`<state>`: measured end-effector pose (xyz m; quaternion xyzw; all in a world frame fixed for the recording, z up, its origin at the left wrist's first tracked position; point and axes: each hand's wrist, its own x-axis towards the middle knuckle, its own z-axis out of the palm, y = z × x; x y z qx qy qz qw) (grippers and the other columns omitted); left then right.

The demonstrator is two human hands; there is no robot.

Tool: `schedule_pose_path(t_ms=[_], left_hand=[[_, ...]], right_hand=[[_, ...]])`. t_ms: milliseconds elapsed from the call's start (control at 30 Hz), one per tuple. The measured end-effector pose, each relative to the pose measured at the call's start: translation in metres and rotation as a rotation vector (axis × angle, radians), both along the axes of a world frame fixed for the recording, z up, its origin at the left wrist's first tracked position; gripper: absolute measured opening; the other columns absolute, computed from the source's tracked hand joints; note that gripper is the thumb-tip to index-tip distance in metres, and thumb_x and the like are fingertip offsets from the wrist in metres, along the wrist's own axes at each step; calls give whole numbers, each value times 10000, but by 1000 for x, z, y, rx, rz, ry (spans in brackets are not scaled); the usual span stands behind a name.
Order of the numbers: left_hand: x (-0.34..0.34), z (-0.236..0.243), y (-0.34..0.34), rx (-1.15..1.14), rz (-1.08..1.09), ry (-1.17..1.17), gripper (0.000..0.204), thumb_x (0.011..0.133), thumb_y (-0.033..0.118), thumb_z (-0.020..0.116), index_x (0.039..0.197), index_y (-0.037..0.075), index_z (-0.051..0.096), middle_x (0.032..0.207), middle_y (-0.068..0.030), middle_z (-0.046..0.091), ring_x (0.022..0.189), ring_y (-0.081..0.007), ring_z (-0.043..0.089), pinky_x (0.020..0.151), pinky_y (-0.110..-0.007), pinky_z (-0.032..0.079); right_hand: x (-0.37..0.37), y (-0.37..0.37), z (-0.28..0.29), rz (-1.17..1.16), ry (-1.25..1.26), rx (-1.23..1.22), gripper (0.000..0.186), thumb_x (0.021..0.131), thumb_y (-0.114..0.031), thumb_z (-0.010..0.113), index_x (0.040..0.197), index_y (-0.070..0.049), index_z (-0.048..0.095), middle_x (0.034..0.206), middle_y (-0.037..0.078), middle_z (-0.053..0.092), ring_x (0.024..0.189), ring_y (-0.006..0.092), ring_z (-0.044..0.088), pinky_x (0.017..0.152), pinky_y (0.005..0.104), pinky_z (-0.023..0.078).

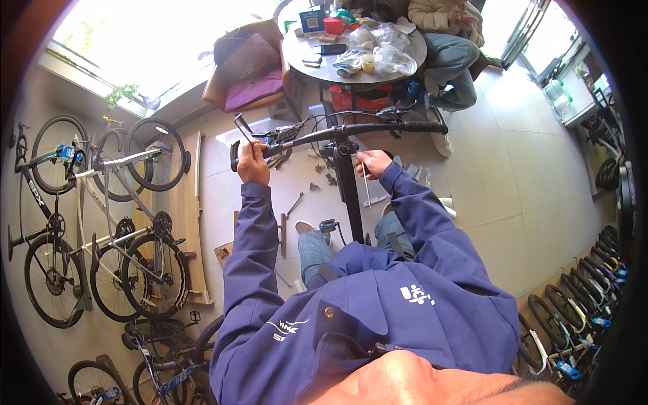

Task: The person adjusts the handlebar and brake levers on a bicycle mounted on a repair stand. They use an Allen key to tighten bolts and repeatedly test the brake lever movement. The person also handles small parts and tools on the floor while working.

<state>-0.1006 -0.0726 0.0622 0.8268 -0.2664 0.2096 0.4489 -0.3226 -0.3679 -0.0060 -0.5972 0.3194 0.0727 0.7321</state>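
Observation:
My left hand [253,164] is closed around the left end of a bicycle handlebar [307,138]. A slim dark-and-silver rod [244,126] sticks up by its fingertips; I cannot tell its kind. Right of the stem [342,147], my right hand [373,164] pinches a thin metal hex key [367,186], its long arm pointing down toward me. Cables curve in front of the handlebar. The black frame tube [350,196] runs back between my legs, with a pedal [329,225] to its left. Whatever lies under my left palm is hidden.
Ahead stands a round table [317,70] covered with plastic bags, a cup and boxes. A chair [251,71] is left of it; a seated person [451,54] is at its right. Bicycles [111,223] line the left wall, more [560,317] the right. Small parts [331,179] and tools [295,204] lie on the floor.

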Motion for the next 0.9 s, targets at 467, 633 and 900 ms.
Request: schedule_pose_path(t_ms=[467,633,900], left_hand=[[-2,-1,5,46,14,-13,146,1100,190,608,1106,75,699,958,-91,799,876,-304,763,793,-415,586],[-3,-1,5,41,24,-66,145,1109,198,600,1088,87,690,923,-83,807,836,-287,782,778,-400,597],[0,-2,12,41,51,-7,127,1094,187,615,1074,90,696,925,-80,797,831,-307,762,761,-414,585]], right_hand=[[5,-9,0,-52,50,303,298,1104,-334,596,1036,-75,726,839,10,755,687,113,724,543,235,581],[7,-19,0,-10,81,452,282,1087,-318,613,1062,-65,733,883,38,780,736,124,744,598,247,608],[15,-21,-2,77,109,485,291,1072,-336,628,1113,-66,727,921,34,778,750,117,711,580,225,533]])
